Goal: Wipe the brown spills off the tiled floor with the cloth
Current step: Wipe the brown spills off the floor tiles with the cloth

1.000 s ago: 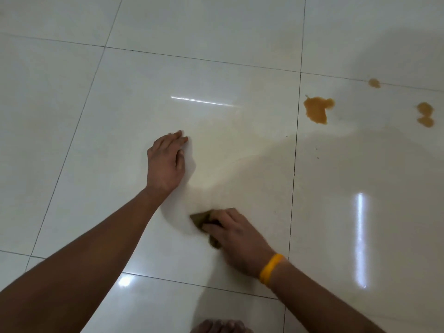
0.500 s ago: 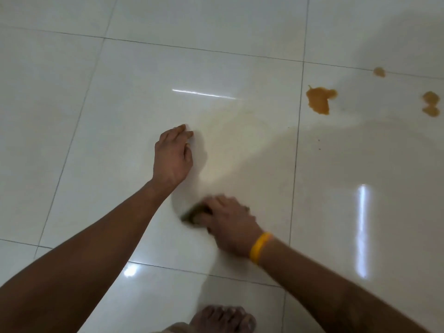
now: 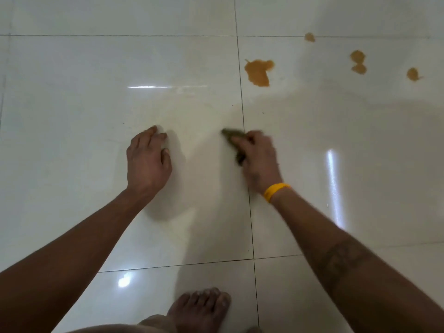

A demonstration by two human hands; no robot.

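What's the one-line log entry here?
right hand: grips cloth, wiping | left hand: flat on floor | brown spills: remain

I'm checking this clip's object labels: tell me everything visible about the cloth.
The cloth is a small, dark olive-brown wad, soft and crumpled, blurred by motion. It lies flat against the glossy tiled floor, right at a grout line. The right hand grips it from above, covering most of it; only its far tip and near edge show. It is well short of the largest brown spill.

Bare glossy tiled floor (image 3: 72, 116) lies open all around; only the braced left hand (image 3: 147, 162) and a bare foot (image 3: 199, 308) interrupt it.
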